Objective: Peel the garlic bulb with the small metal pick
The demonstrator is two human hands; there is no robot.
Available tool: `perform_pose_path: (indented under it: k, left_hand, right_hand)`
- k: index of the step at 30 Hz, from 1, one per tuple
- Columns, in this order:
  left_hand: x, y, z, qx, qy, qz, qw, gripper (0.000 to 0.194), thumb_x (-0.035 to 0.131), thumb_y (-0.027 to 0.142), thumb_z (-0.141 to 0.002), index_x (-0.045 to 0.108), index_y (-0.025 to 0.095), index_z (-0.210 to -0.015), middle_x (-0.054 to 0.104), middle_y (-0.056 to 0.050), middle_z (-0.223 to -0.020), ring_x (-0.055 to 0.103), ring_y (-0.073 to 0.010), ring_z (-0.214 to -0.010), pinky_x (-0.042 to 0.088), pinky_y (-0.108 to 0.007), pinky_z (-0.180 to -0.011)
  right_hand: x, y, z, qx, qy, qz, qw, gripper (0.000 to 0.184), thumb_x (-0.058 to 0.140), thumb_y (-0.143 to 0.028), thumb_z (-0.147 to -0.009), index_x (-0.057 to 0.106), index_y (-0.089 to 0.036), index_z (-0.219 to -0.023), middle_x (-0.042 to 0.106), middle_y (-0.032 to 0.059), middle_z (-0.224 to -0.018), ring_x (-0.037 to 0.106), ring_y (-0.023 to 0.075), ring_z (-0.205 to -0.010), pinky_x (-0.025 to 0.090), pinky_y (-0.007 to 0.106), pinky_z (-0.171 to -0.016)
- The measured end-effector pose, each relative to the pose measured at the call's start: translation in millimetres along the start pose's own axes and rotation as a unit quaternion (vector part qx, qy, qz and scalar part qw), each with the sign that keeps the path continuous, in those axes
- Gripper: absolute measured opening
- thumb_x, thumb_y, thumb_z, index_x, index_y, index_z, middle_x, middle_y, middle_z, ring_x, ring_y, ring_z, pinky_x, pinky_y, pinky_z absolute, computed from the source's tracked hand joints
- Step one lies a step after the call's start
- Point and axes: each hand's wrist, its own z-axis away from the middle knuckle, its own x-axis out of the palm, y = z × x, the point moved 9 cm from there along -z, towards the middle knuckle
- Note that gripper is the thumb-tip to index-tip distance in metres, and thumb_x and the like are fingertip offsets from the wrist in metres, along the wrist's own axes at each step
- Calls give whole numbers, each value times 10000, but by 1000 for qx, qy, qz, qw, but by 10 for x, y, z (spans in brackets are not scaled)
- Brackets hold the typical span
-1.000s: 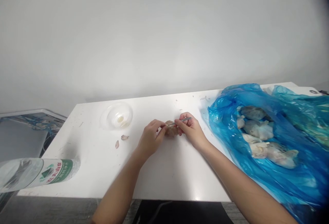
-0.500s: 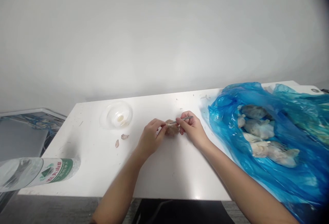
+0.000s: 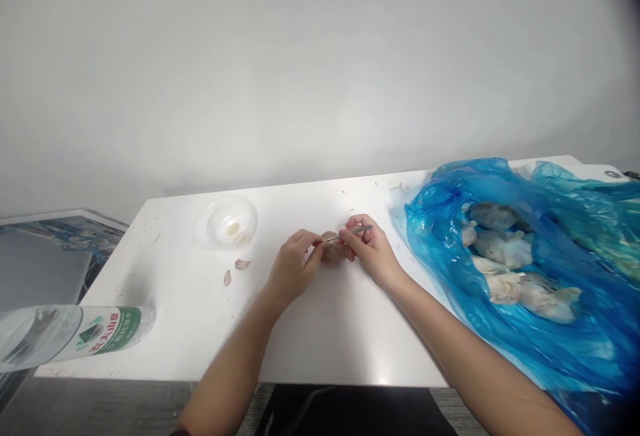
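Likely peeling: right hand (image 3: 374, 251) clamps slim blade (image 3: 361, 229), left hand (image 3: 295, 264) pinches small pale piece (image 3: 325, 241) by brown papery clump (image 3: 332, 255), mid-length on table (image 3: 350, 339) nearer back edge; next stroke wants steady pinch.

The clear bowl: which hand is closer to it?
Left. The left hand is right of the clear bowl and lower in the picture; the right hand is farther right, past the garlic bulb.

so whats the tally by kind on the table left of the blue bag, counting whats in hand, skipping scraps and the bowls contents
Garlic bulb: 1
Thin metal tool: 1
Clove-shaped pieces: 2
Clear bowl: 1
Clear bottle: 1
Total: 6
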Motion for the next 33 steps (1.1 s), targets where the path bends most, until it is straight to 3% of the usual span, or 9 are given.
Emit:
perform_pose_path:
  k: [6,18,25,29,33]
  left_hand:
    - [-5,35,-4,0,3,-17,1000,167,495,242,-947,615,188,-844,648,-38,-816,577,-160,-791,458,-297,-737]
    - [-9,25,-9,-6,13,-21,1000,177,504,262,-942,612,190,-822,648,-37,-800,579,-156,-762,460,-293,-716]
    - [-1,20,5,-7,10,-23,1000,174,504,255,-943,602,190,-815,652,-35,-806,583,-158,-774,461,-291,-720]
    - [-13,34,1,-6,12,-19,1000,166,509,238,-938,598,185,-808,656,-39,-812,582,-158,-783,458,-283,-717]
    - [-11,23,-7,-11,9,-23,1000,167,506,231,-938,600,182,-808,654,-36,-816,571,-151,-770,450,-279,-716]
  right_hand:
    - [15,-37,10,-15,-6,-9,1000,498,745,-525,-710,481,-239,-1021,578,-77,-623,426,91,-458,331,247,-474]
    - [-90,-101,0,-33,25,35,999,456,710,-515,-722,492,-246,-1020,553,-74,-629,431,98,-455,336,254,-471]
    - [-210,-150,9,-73,52,106,990,349,662,-430,-798,524,-243,-1059,569,-46,-686,417,102,-483,303,253,-479]
    - [-333,-312,34,-124,83,221,964,268,612,-365,-836,553,-241,-1066,591,-22,-724,426,114,-502,332,266,-512]
    - [-429,-509,51,-182,103,374,903,199,525,-290,-868,581,-226,-1048,623,10,-742,507,144,-532,389,290,-591]
